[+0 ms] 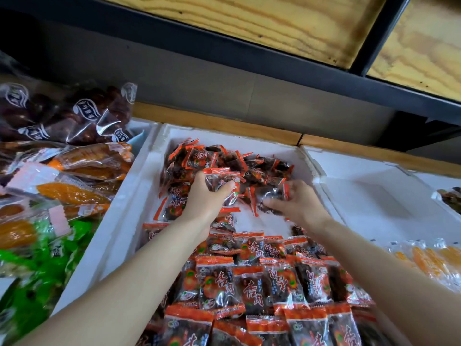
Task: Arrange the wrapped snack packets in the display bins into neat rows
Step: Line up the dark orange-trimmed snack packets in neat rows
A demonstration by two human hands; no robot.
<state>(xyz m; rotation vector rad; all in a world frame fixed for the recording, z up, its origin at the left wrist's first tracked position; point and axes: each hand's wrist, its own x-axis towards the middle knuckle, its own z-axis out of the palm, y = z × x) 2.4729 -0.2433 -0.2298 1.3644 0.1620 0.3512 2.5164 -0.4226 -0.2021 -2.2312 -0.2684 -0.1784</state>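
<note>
While mid-sort on the snack packets [225,159] heaped at the back of the foam bin [139,186]:
clutching one in left hand [207,197], probably pinching another in right hand [298,204] (blurry); next, lay both flat behind the neat front rows [252,283].

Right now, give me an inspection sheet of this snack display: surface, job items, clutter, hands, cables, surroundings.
Surface: white foam bin, with bare floor showing mid-bin.
Job's things: near rows of red packets lie flat and overlapping; far pile is jumbled.
Clutter: nothing seen.
Hands: left hand grips a packet at the pile; right hand holds a second packet.
Cables: nothing seen.
Surroundings: date bags, orange bags and green bags to the left; right bin with yellow packets; wooden shelf overhead.
</note>
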